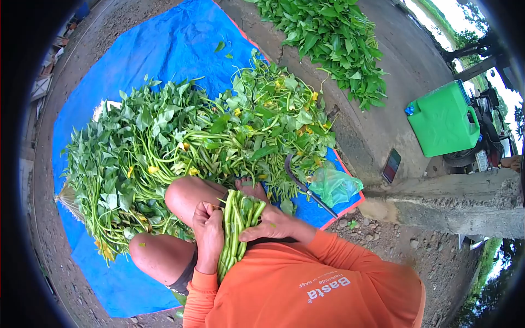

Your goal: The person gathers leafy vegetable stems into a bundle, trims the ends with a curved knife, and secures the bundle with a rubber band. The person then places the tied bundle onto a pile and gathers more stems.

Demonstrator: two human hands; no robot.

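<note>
A bundle of green stems (pixel 234 232) lies across my lap, between my two hands. My left hand (pixel 209 227) is at the bundle's left side, its thumb and fingers pinched together near the upper end; what they pinch is too small to make out. My right hand (pixel 270 223) wraps round the bundle from the right, thumb across the stems. Just beyond my knees, a large heap of leafy green stems (pixel 158 126) with some yellow leaves covers much of the blue tarp (pixel 169 41).
A curved sickle (pixel 301 183) and a green plastic bag (pixel 334 187) lie at the tarp's right edge. Farther right are a phone (pixel 391 165), a concrete post (pixel 448 202) and a green jerrycan (pixel 444 119). More leafy bunches (pixel 339 44) lie on the concrete at the top.
</note>
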